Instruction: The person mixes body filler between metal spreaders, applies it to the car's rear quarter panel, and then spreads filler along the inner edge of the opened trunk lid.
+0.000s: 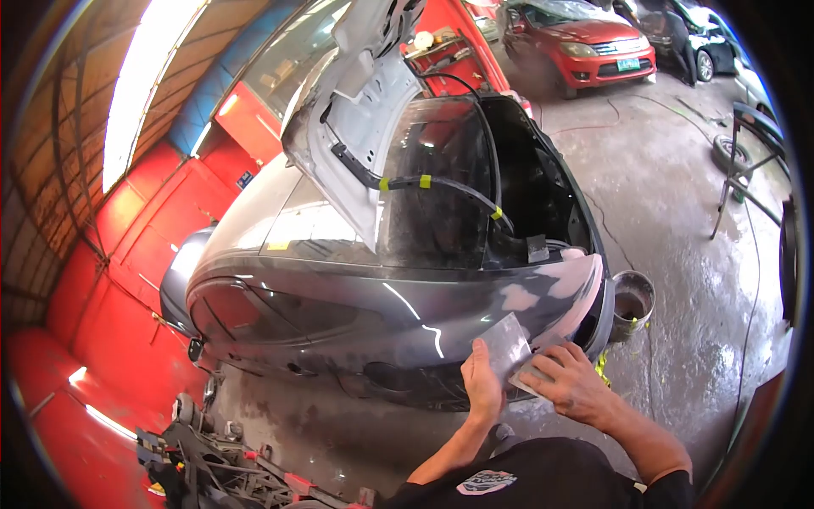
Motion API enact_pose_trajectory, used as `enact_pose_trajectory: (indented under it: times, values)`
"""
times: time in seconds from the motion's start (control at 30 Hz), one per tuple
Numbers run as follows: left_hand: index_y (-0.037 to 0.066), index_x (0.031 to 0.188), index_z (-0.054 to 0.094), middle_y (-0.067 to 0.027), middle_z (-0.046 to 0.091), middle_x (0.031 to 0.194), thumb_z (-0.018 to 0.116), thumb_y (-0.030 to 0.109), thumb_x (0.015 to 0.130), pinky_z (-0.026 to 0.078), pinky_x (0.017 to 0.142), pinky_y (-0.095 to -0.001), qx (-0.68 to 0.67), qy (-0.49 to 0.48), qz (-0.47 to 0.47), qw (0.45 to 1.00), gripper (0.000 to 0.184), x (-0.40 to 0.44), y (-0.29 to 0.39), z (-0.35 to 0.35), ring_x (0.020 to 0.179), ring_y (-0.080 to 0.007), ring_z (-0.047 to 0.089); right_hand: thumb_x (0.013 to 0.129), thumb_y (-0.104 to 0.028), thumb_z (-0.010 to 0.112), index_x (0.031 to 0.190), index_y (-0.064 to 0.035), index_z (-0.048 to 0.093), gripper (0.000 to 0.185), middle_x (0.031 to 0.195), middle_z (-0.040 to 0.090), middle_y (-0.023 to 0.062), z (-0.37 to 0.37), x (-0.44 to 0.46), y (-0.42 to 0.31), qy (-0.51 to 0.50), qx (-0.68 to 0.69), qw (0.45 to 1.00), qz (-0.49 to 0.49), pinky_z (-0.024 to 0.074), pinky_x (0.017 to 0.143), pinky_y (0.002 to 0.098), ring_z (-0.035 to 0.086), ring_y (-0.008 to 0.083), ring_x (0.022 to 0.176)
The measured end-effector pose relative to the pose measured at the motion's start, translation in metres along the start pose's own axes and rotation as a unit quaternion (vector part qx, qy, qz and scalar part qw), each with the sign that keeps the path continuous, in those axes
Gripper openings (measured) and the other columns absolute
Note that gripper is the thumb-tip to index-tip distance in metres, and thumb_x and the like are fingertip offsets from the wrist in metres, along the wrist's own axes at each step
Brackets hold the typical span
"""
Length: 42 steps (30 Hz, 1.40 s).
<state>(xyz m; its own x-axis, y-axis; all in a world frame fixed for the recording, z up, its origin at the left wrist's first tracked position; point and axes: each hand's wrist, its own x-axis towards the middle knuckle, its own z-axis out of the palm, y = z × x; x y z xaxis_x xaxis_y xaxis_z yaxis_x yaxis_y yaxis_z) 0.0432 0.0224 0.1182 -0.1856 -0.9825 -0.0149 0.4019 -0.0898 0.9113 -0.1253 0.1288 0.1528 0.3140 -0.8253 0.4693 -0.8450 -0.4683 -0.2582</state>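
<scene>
We clamp a greyish plate [509, 341] in our left hand [482, 383] | right hand [572, 386], curled, grips a flat piece [522, 382] | car [339, 310] beyond both

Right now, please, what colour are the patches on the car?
The patches are pale pink (head view).

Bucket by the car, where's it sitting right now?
In the head view, the bucket stands on the floor right of centre, just right of the pink-patched end of the car, up and right from the right hand.
</scene>
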Motion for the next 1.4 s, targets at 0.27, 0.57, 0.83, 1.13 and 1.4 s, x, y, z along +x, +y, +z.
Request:
enact_pose_trajectory:
  times: [0.27,0.57,0.83,1.13,1.4]
  values:
    - [-0.006,0.132,0.058,-0.0146,0.066,0.127,0.045,0.038,0.112,0.052,0.101,-0.0421,-0.086,0.045,0.084,0.992,0.050,0.019,0.025,-0.008,0.115,-0.0270,0.066,0.072,0.007,0.055,0.132,-0.0098,0.069,0.063,0.127,0.065,0.0170,0.002,-0.013,0.030,0.112,0.218,0.969,0.039,0.0482,0.100,0.0468,0.062,0.0408,0.111]
    - [0.003,0.142,0.053,-0.0133,0.065,0.132,0.049,0.026,0.109,0.053,0.104,-0.0435,-0.205,-0.016,-0.213,0.955,0.041,-0.009,0.011,0.007,0.122,-0.0281,0.063,0.071,0.010,0.059,0.137,-0.0122,0.063,0.070,0.137,0.057,0.0136,0.000,-0.005,0.014,0.081,0.168,0.982,0.011,0.0476,0.107,0.0482,0.054,0.0397,0.129]
    - [-0.001,0.128,0.062,-0.0096,0.070,0.121,0.061,0.023,0.105,0.054,0.097,-0.0406,-0.122,-0.002,-0.082,0.989,0.033,0.008,0.045,-0.013,0.111,-0.0234,0.068,0.074,0.003,0.063,0.130,-0.0137,0.066,0.059,0.128,0.063,0.0116,-0.004,-0.009,0.040,0.043,0.019,0.999,0.020,0.0488,0.106,0.0500,0.059,0.0370,0.122]
    - [-0.004,0.121,0.064,-0.0115,0.071,0.114,0.062,0.022,0.104,0.056,0.091,-0.0355,-0.073,-0.068,-0.138,0.985,0.031,0.034,0.053,-0.051,0.102,-0.0206,0.070,0.087,-0.019,0.062,0.125,-0.0168,0.068,0.038,0.132,0.061,0.0083,-0.027,0.045,-0.001,-0.002,-0.072,0.987,-0.141,0.0425,0.112,0.0566,0.054,0.0316,0.130]
    - [-0.005,0.118,0.065,-0.0123,0.072,0.112,0.061,0.020,0.105,0.057,0.087,-0.0335,-0.057,-0.079,-0.144,0.985,0.028,0.051,0.083,-0.081,0.098,-0.0188,0.070,0.086,-0.015,0.064,0.128,-0.0143,0.066,0.042,0.131,0.063,0.0081,0.011,0.094,-0.027,-0.040,-0.073,0.988,-0.133,0.0415,0.111,0.0564,0.056,0.0311,0.127]
